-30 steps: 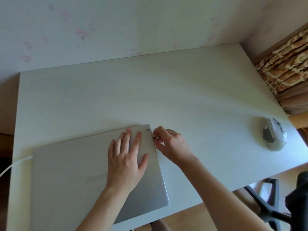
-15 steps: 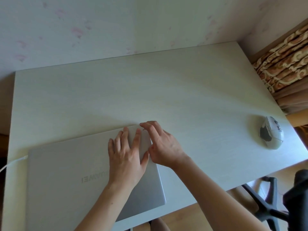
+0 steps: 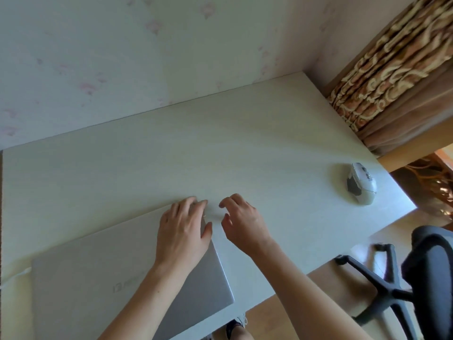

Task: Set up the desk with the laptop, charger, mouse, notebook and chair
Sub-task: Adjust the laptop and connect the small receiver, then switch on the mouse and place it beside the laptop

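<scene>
A closed silver laptop (image 3: 85,285) lies on the white desk (image 3: 220,148) at the front left. My left hand (image 3: 183,229) rests flat on the lid near its far right corner. My right hand (image 3: 242,222) hovers just right of that corner with its fingers curled and apart, holding nothing. A white charger cable (image 3: 17,276) runs off the laptop's left side. A white and grey mouse (image 3: 361,186) sits near the desk's right edge. The black office chair (image 3: 416,285) stands at the lower right, beside the desk. No notebook is in view.
A patterned wall runs along the back of the desk. Brown patterned curtains (image 3: 397,69) hang at the right, close to the desk's right end. Wooden floor shows below the front edge, with a foot (image 3: 235,327) by the desk.
My right hand has come off the laptop's far right corner and now hovers beside it. The view has tilted, so the chair shows more. My left hand has stayed on the lid.
</scene>
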